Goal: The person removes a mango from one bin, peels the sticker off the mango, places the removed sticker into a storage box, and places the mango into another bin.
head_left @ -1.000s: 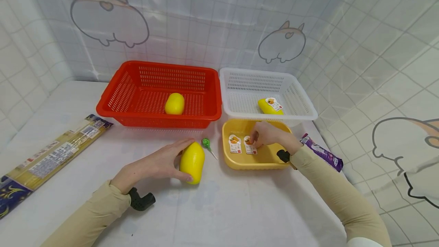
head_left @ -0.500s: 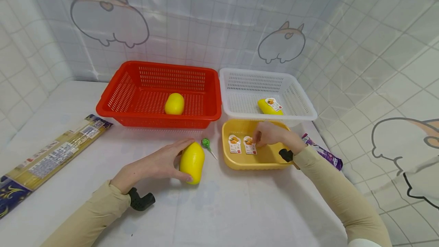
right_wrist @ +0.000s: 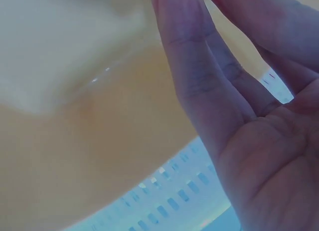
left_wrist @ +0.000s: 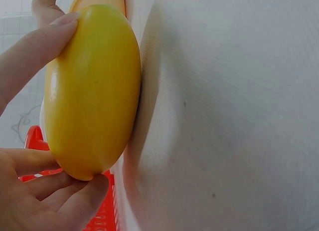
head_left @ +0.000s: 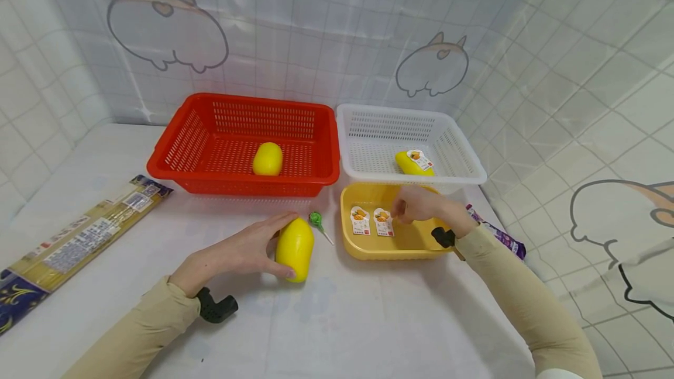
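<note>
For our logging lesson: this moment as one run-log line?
left hand: holds yellow fruit; right hand: in yellow tub, grip unclear; red basket: another fruit; white basket: labelled fruit

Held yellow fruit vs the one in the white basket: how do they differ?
Label: the basket fruit carries a white label; the held fruit shows none in view.
Place: the held fruit is gripped by the left hand outside both baskets; the basket fruit lies in the white basket with no hand on it.
Shared: both are yellow and rounded.
</note>
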`<action>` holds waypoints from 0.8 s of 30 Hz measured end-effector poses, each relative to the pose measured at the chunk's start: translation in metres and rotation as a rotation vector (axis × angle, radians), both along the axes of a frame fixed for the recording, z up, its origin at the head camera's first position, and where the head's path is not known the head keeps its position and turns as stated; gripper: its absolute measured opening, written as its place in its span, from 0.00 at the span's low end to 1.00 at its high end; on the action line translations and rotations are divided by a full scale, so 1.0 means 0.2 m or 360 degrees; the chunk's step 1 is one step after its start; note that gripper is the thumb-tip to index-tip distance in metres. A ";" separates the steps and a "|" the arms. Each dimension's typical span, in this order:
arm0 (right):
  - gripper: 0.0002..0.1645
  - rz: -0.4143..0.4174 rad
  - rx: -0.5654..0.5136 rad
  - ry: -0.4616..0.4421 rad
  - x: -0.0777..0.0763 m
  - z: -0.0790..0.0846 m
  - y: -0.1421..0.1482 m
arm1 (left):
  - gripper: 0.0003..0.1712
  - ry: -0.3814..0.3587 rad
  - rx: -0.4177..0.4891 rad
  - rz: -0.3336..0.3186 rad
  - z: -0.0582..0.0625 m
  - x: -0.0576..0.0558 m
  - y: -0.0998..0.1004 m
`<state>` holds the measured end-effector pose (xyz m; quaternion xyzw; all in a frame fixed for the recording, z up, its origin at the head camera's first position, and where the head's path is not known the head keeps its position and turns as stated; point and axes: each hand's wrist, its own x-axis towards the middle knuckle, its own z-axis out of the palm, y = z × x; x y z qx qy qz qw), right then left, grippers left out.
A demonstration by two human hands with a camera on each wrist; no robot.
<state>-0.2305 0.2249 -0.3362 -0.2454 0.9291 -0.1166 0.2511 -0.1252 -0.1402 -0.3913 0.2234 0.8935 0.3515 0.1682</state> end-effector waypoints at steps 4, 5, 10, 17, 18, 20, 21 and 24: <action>0.09 0.0005 -0.0020 0.0012 0.01 0.01 0.01 | 0.69 0.0002 0.0000 -0.0001 0.00 0.00 0.00; 0.09 0.0008 -0.0029 0.0017 0.02 0.02 0.01 | 0.69 0.0004 0.0000 -0.0003 0.00 0.00 0.00; 0.11 0.0010 -0.0091 0.0036 0.06 0.05 0.01 | 0.69 0.0018 -0.0003 -0.0013 0.00 0.00 0.00; 0.16 0.0031 -0.0218 0.0134 0.13 0.09 0.00 | 0.69 0.0019 -0.0003 -0.0015 0.00 0.00 0.00; 0.16 0.0025 -0.0236 0.0152 0.14 0.10 0.00 | 0.69 0.0019 -0.0004 -0.0014 0.00 0.00 0.00; 0.18 0.0026 -0.0270 0.0194 0.17 0.10 -0.02 | 0.69 0.0017 -0.0009 -0.0012 0.00 0.00 0.00; 0.18 0.0014 -0.0285 0.0210 0.18 0.11 -0.03 | 0.69 0.0015 -0.0009 -0.0011 0.00 0.00 0.00; 0.19 -0.0001 -0.0328 0.0244 0.21 0.11 -0.05 | 0.69 0.0011 -0.0011 -0.0014 0.00 0.00 0.00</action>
